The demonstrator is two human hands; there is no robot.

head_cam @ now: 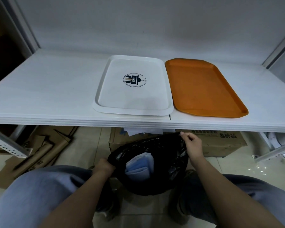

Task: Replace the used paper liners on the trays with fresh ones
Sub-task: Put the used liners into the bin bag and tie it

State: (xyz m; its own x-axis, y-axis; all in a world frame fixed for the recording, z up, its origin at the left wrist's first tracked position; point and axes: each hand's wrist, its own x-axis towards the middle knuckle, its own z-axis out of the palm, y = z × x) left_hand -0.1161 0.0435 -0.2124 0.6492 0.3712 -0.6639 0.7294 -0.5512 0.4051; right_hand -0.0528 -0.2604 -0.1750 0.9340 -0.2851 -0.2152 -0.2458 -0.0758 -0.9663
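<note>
White shelf surface [44, 89] spans the whole view, two trays side by side on it, near the front edge. White tray [115, 96] with a round logo sits on the left, orange tray [204, 89] just beside it on the right, edges nearly touching. Both look bare, no liner on either. A flat pale sheet [155, 117] pokes out from under the white tray's front edge; can't tell if it's a fresh liner or something else.

Below the shelf: cardboard box [220, 142] on the tiled floor, flattened cardboard off to the left. Black bin bag [164, 162] hangs between the person's knees, mouth held open. Crumpled used liners [138, 167], white and bluish, sit inside the bag.

Left hand [104, 167] is clenched on the near-left rim of the bag. Right hand [192, 143] pinches the far-right rim between thumb and fingertips, lifting it.

Read: disposal step. Old liners are binned and the bag is being handled, opened wider or gathered shut, can't tell which.

Next call, my guess: release the bag, get it out of the way, find the fresh liner stock. Then lay one sheet flat per tray, squared to the rim, no overhang. No clear stack of fresh liners in view, so locating them comes first
</note>
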